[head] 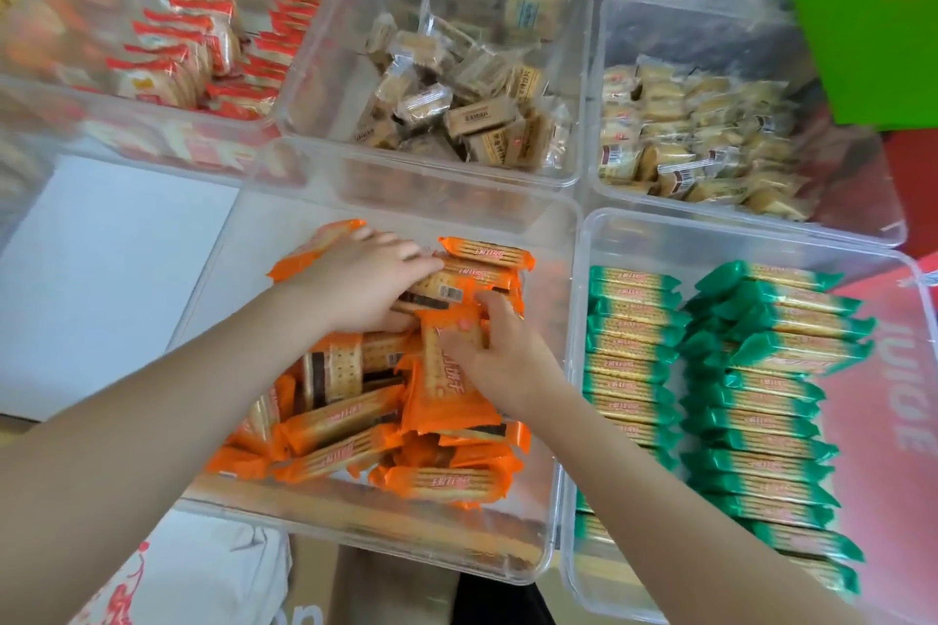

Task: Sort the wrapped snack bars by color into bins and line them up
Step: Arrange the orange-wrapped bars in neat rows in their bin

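Observation:
A clear bin (553,497) in front of me holds a loose heap of orange-wrapped snack bars (345,421). My left hand (355,284) lies palm down on the far part of the heap, fingers curled over several orange bars. My right hand (500,355) grips one orange bar (446,365) standing lengthwise on the pile. To the right, another clear bin (583,239) holds green-wrapped bars (761,381) lined up in two neat rows.
Behind stand more clear bins: red-wrapped bars (203,41) at back left, brown-labelled clear packets (457,96) in the middle, pale yellow cakes (695,132) at back right. A green box (873,25) sits top right. A white sheet (101,279) lies left.

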